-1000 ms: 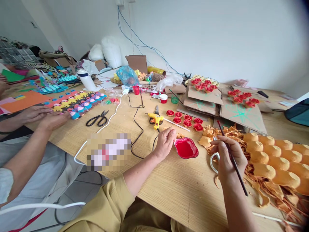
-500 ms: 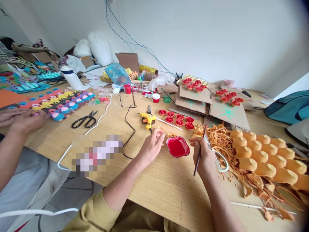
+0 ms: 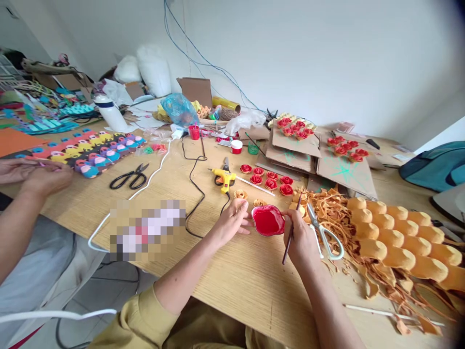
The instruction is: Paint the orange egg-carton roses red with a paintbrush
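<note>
Right hand (image 3: 301, 238) grips brush (image 3: 286, 252) at right rim of paint dish (image 3: 278, 215); left hand (image 3: 231, 222) empty, spread loosely, opposite. Behind dish: two plain flowers (image 3: 240, 194), seemingly unpainted. Beyond: seven red flowers (image 3: 271, 184), apparently painted; more on cardboard (image 3: 358, 180).

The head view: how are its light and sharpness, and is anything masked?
Head view: soft light on the wall; head view: coarse pixel blocks mask part of the table; head view: top right corner dark, brush seemingly sharper than the far-left clutter.
</note>
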A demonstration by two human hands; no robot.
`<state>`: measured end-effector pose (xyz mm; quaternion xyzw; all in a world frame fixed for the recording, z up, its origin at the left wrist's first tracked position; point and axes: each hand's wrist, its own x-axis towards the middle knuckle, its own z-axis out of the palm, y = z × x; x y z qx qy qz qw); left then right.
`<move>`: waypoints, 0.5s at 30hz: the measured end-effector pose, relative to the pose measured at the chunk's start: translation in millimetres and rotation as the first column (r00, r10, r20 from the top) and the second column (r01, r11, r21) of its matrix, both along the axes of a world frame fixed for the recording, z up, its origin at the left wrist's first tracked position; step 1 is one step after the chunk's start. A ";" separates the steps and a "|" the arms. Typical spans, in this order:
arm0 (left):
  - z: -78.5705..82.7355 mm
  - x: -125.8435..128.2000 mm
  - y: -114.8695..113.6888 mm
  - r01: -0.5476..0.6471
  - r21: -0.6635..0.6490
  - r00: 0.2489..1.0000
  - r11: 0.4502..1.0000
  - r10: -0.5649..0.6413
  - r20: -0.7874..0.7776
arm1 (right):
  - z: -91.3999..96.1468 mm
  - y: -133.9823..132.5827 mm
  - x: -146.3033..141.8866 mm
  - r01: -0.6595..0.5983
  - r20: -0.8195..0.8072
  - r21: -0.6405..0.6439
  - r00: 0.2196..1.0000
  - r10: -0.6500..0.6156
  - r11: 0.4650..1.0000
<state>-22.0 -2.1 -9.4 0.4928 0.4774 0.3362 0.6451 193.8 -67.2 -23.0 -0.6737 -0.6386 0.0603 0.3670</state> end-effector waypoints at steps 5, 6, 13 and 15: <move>-9.2 4.9 4.4 -0.009 -0.007 1.000 1.000 0.009 0.014 | -3.1 -0.2 0.5 0.027 0.039 0.006 0.999 -0.028 1.000; -9.3 6.3 4.8 -0.010 -0.013 1.000 1.000 0.011 0.016 | -3.3 -0.2 0.5 0.037 0.046 0.010 0.998 -0.037 0.999; -1.4 10.9 3.4 0.007 0.036 1.000 0.999 -0.007 -0.009 | -3.0 0.7 4.4 0.075 0.086 0.064 0.993 -0.080 0.995; -0.4 9.4 3.8 -0.018 0.115 0.996 0.993 0.028 -0.082 | -1.8 1.6 6.3 0.096 0.089 0.106 0.990 -0.106 0.990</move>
